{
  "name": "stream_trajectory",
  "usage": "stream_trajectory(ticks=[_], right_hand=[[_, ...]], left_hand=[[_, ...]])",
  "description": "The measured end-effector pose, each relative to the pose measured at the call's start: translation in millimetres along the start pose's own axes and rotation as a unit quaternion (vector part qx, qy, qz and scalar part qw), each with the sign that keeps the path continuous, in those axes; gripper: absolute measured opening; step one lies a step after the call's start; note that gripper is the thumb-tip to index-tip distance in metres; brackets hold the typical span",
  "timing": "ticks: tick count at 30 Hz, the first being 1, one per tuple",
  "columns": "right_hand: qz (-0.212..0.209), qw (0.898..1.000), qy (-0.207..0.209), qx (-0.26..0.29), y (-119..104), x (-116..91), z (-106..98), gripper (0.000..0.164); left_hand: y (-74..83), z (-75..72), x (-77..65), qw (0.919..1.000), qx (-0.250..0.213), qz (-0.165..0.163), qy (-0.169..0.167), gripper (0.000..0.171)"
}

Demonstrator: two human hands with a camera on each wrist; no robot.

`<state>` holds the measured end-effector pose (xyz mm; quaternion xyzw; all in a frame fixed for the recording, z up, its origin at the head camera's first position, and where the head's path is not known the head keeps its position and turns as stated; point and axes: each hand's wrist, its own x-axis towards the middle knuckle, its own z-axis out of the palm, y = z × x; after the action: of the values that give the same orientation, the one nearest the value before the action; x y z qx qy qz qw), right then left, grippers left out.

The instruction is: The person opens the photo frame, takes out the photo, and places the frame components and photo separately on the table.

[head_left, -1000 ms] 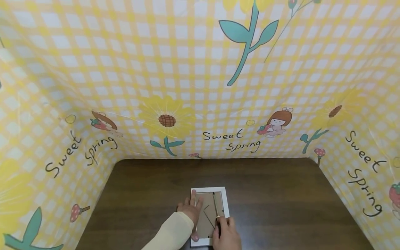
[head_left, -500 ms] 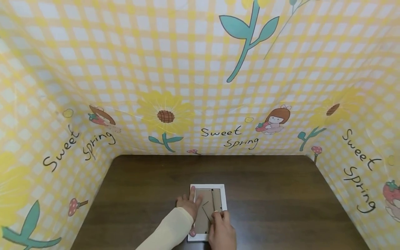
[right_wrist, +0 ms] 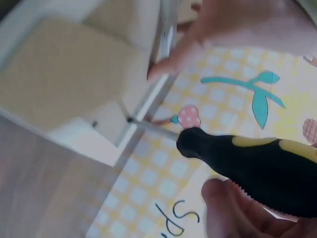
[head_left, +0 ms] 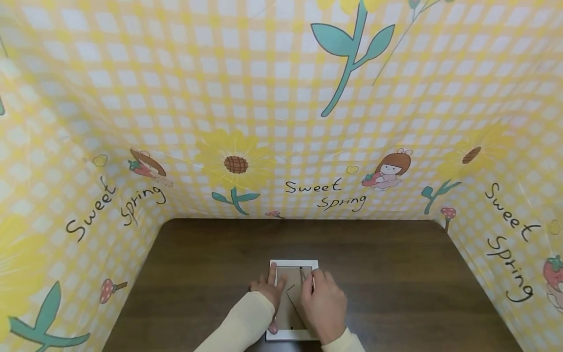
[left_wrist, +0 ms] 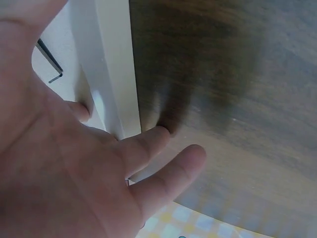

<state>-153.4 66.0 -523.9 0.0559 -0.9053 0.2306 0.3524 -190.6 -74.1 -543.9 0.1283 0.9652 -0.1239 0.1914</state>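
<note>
A white picture frame lies on the table, its brown backing board facing up. My left hand rests along its left edge with fingers spread; the thumb lies near the bottom left corner. In the left wrist view, two straight fingers reach past the frame's edge. My right hand grips a screwdriver with a black and yellow handle. The screwdriver's tip meets a small dark tab at the far end of the backing. Another dark tab shows in the right wrist view.
A thin dark angled line crosses the backing board. The dark wooden table extends around the frame. Yellow checked cloth with printed flowers stands as walls at the back and both sides.
My right hand has moved up toward the frame's far end, and the screwdriver stands steeper, with its tip still near the far tab. My left hand stays on the frame's left edge.
</note>
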Motion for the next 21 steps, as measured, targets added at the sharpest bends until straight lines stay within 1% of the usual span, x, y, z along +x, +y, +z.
stream_trajectory(ticks=[2, 4, 8, 9, 11, 16, 19, 21], right_hand=[[-0.005, 1.0, 0.015, 0.006, 3, 5, 0, 0.009], [-0.006, 1.0, 0.02, 0.017, 5, 10, -1, 0.01], [-0.003, 0.999, 0.007, 0.032, 6, 23, -3, 0.013], [-0.001, 0.999, 0.001, 0.036, 6, 28, -4, 0.014], [0.004, 0.999, -0.011, 0.045, 6, 38, -6, 0.016], [0.028, 0.996, -0.048, 0.068, 4, 65, -5, 0.021], [0.038, 0.994, -0.065, 0.074, 1, 80, -2, 0.027], [0.038, 0.994, -0.067, 0.074, -1, 89, 0, 0.029]], left_hand=[[1.2, -6.0, -3.0, 1.0, 0.001, -0.006, 0.002, 0.137], [1.3, -7.7, -4.2, 1.0, -0.001, -0.008, 0.005, 0.137], [1.7, -3.0, 0.3, 0.9999, 0.003, -0.011, -0.007, 0.138], [1.8, 0.5, 3.3, 0.9998, 0.006, -0.011, -0.012, 0.139], [2.0, 9.3, 10.5, 0.9998, 0.011, -0.013, -0.01, 0.141], [2.6, 34.3, 30.1, 0.9997, 0.007, -0.015, 0.02, 0.145], [3.7, 39.6, 36.4, 0.9996, 0.003, -0.014, 0.025, 0.146], [4.9, 38.8, 37.2, 0.9997, 0.001, -0.013, 0.023, 0.146]])
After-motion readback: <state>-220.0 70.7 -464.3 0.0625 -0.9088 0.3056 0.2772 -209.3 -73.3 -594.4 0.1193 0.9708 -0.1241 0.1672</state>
